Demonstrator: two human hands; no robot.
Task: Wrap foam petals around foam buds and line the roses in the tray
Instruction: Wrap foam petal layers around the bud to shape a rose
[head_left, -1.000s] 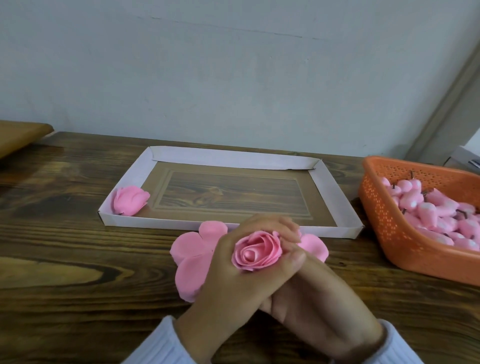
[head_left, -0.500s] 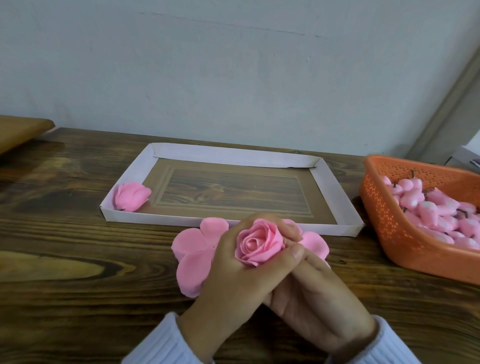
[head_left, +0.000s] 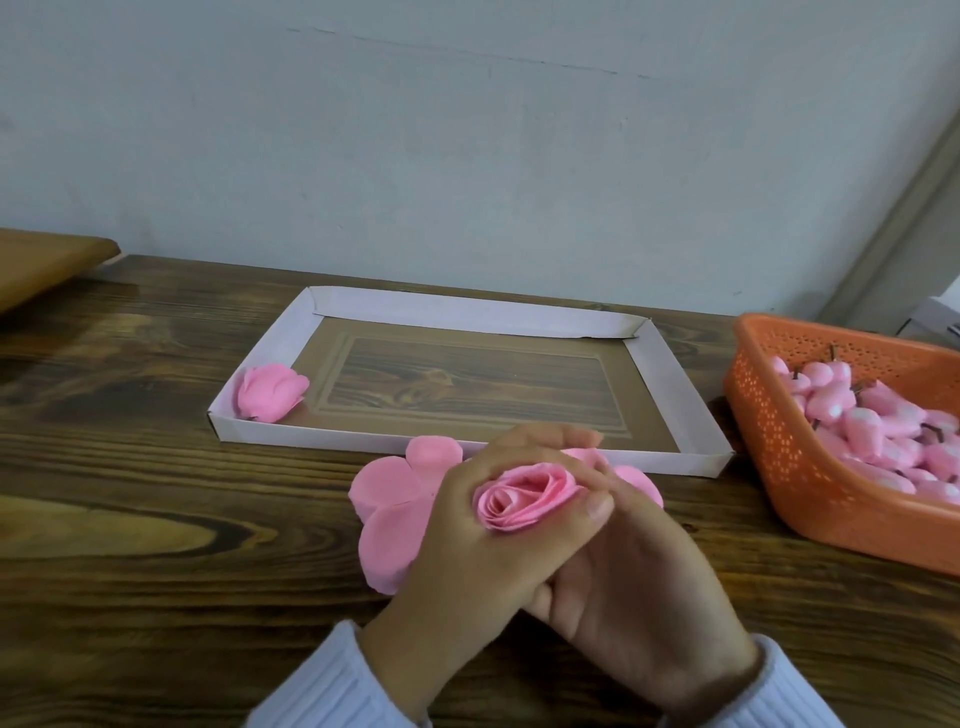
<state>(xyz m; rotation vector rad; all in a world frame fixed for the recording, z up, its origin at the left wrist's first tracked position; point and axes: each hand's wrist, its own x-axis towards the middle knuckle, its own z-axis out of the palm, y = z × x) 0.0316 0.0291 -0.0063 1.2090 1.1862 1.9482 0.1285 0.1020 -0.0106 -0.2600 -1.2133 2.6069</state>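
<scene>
My left hand wraps its fingers and thumb around a pink foam rose, whose spiral centre faces up. My right hand sits under and beside the left one, its fingers curled against the rose from the right. A flat pink foam petal sheet lies on the table beneath both hands, sticking out to the left and right. The shallow white cardboard tray lies just beyond, holding one finished pink rose in its near-left corner.
An orange perforated basket at the right holds several pink foam buds with dark stems. The dark wooden table ends at a pale wall. A brown board sits at the far left.
Both hands have turned the rose a little, so its centre has tipped to the left. My left fingers have shifted around it. The tray and basket have not moved.
</scene>
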